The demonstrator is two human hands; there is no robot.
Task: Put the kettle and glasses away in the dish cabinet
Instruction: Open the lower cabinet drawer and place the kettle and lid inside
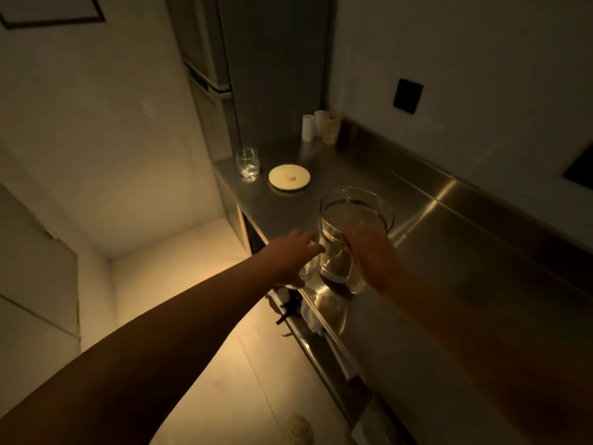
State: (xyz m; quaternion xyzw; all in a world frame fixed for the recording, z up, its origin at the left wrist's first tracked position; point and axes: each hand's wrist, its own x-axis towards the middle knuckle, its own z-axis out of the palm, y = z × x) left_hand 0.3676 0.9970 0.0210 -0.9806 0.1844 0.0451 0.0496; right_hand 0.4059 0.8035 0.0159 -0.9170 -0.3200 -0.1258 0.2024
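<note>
A clear glass kettle (pixel 354 216) stands near the front edge of the steel counter (pixel 449 252), its lid off. My right hand (pixel 372 255) grips its handle on the near side. My left hand (pixel 295 255) reaches in from the left, fingers stretched toward the kettle's lower body and over a second glass object that is mostly hidden under the hand. An empty drinking glass (pixel 247 163) sits at the counter's far left corner. A round pale lid (pixel 289 177) lies flat beside it.
Several pale cylindrical containers (pixel 321 126) stand at the back of the counter by a tall grey cabinet (pixel 272 75). A dark wall plate (pixel 408 96) is on the right wall. Below the counter edge hang dark items (pixel 290 308). Lit floor lies to the left.
</note>
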